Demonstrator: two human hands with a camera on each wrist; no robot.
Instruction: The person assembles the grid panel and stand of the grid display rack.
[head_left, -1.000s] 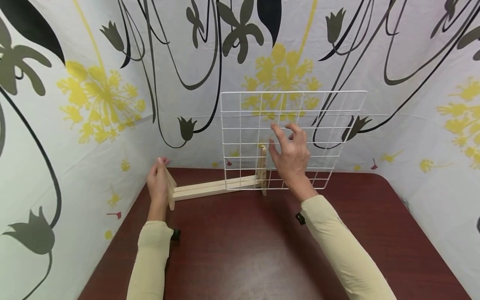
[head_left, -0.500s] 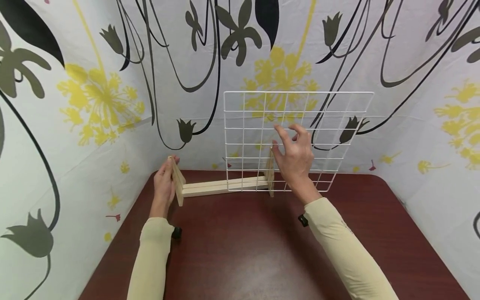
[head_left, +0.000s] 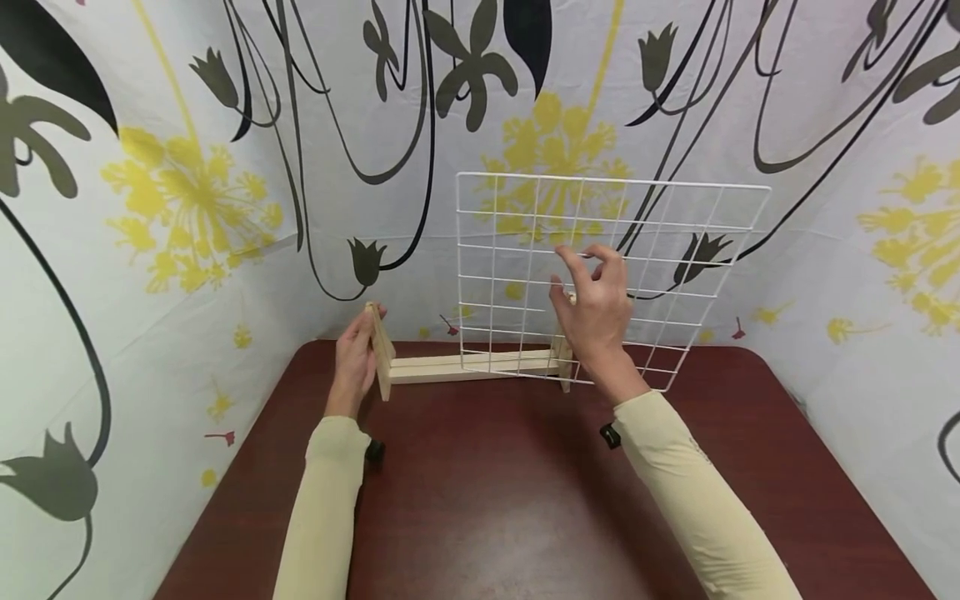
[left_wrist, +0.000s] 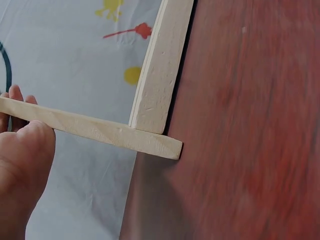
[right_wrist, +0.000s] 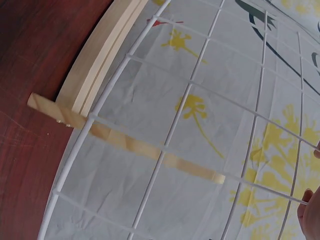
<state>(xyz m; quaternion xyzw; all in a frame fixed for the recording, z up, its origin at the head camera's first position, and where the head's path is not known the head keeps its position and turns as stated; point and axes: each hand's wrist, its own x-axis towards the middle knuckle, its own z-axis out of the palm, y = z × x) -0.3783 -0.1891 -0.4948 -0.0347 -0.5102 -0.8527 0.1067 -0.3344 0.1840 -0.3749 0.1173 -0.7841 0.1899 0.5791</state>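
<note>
In the head view my left hand (head_left: 354, 358) grips the upper part of the left end board of a pale wooden stand (head_left: 480, 365). The left wrist view shows the thumb of my left hand (left_wrist: 27, 160) on the near side of that board (left_wrist: 100, 127), fingers behind it. A long crossbar joins this board to a matching upright at the right. My right hand (head_left: 600, 312) pinches wires of a white wire grid panel (head_left: 495, 210), holding it up in front of the stand's right part. The lower wires (right_wrist: 176, 115) overlap the right upright (right_wrist: 135, 145) in the right wrist view.
The stand is on a dark red-brown table (head_left: 480, 492) near its back edge. White cloth (head_left: 262, 333) with flower prints hangs close behind the table and along both sides.
My left hand has shifted the stand to the right and squared it with the table's back edge. The grid has moved slightly right in my right hand and tilted, its right side lower.
</note>
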